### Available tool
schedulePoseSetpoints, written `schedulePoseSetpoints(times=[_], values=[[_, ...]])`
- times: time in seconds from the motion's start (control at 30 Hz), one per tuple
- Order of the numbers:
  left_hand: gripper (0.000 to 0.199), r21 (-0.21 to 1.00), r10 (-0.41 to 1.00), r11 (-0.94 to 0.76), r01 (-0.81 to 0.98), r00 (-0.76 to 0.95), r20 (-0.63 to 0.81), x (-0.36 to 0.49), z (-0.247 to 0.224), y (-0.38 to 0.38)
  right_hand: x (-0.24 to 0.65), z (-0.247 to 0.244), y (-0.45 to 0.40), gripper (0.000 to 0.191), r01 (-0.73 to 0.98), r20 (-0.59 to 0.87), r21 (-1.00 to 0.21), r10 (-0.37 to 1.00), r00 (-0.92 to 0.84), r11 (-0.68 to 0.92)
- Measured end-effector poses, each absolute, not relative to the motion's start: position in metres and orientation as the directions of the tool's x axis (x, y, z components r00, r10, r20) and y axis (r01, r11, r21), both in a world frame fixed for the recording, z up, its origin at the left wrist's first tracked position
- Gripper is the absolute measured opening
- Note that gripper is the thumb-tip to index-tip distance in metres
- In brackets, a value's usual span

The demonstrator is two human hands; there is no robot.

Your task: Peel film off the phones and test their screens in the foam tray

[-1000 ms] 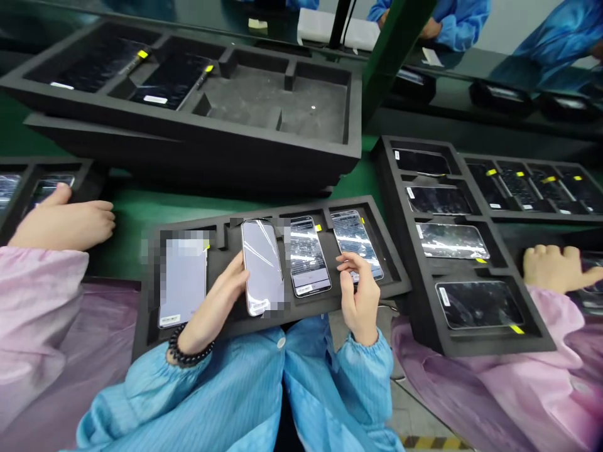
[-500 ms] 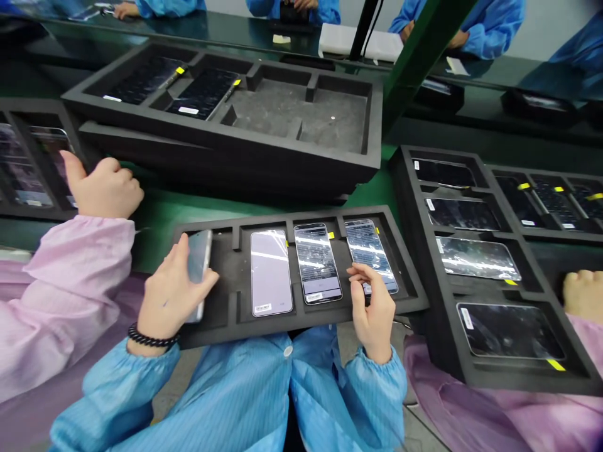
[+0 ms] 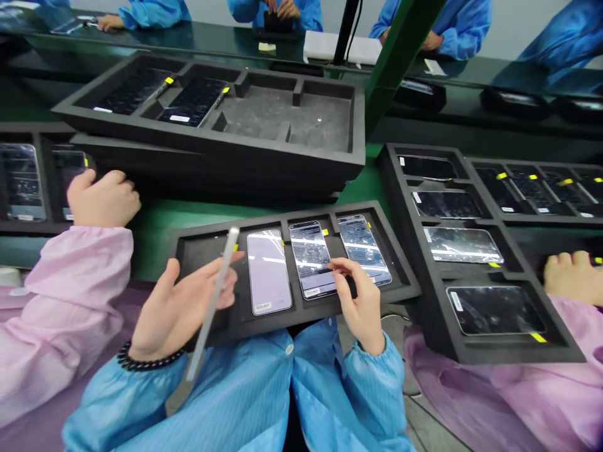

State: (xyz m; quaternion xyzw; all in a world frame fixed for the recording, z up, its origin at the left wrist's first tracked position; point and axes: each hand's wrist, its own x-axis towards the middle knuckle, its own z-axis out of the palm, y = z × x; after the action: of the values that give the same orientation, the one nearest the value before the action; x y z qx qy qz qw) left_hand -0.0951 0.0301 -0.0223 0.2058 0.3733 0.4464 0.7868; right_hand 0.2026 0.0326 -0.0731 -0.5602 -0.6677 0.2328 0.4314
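My left hand (image 3: 181, 307) holds a smartphone (image 3: 213, 307) turned edge-on. The fingers lie behind it and the thumb stands apart from it. Below my hands is a black foam tray (image 3: 240, 329) with several slots. A phone with a plain pale lilac screen (image 3: 270, 271) lies in the slot right of my left hand. Beside it lies a phone with text on its screen (image 3: 308, 251), and another lit phone (image 3: 362, 242) fills the right slot. My right hand (image 3: 360, 298) is over these two, empty, fingers bent and slightly apart, fingertips at the middle phone's right edge; whether they touch it I cannot tell.
A stack of foam trays (image 3: 211, 150) stands ahead, two phones in the top one. To the right is a foam tray of phones (image 3: 464, 345). Co-workers' pink-sleeved hands rest at left (image 3: 104, 198) and right (image 3: 572, 276). A green post (image 3: 400, 56) rises ahead.
My left hand has lifted the phone from the tray's left slot and turned it edge-on. My right hand has moved left, from the right phone toward the middle one.
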Motion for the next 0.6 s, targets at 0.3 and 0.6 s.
schedulePoseSetpoints(times=[0.3,0.6], values=[[0.084,0.301,0.633,0.767,-0.566,0.742,-0.22,-0.037,-0.028,0.024,0.168,-0.044,0.026,0.022,0.408,0.319,-0.847,0.939,-0.127,0.342],[0.065,0.4,0.613,0.776,-0.488,0.734,-0.293,-0.043,-0.027,0.005,0.163,-0.03,0.019,0.032,0.601,0.494,-0.65,0.859,-0.132,0.466]])
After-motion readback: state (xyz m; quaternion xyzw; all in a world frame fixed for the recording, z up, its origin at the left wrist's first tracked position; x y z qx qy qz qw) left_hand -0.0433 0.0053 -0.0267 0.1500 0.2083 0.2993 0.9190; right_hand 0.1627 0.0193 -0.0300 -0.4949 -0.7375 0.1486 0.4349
